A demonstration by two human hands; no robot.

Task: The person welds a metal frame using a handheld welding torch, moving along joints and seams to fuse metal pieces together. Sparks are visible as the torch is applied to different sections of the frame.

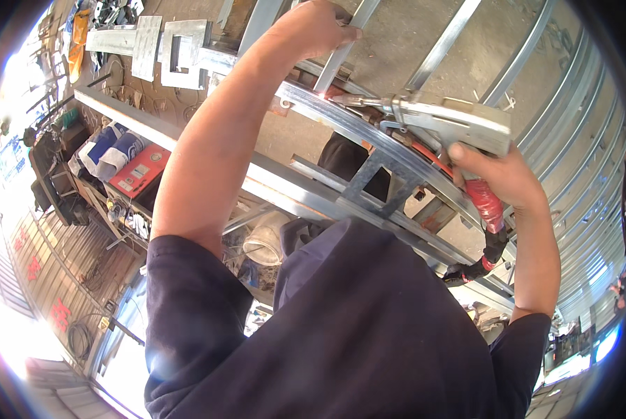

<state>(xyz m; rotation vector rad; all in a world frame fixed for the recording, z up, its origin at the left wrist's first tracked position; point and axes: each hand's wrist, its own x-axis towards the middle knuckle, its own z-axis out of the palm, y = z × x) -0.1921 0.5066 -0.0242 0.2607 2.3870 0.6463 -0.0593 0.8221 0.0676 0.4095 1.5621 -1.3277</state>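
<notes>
A galvanized steel frame [369,140] of long rails and thinner cross bars filled most of the view, sitting over the concrete floor [397,42]. The right hand [498,178] was wrapped tight around the red grip of a boxy metal welding gun [453,122], nozzle touching a rail joint. The left hand [316,28] was clamped around an upright bar [341,49] near the frame's far edge.

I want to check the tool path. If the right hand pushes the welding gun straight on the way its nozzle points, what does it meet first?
The right hand aims the welding gun leftward; its tip seems almost at the slanted metal bar gripped by the left hand, though depth is unclear.
</notes>
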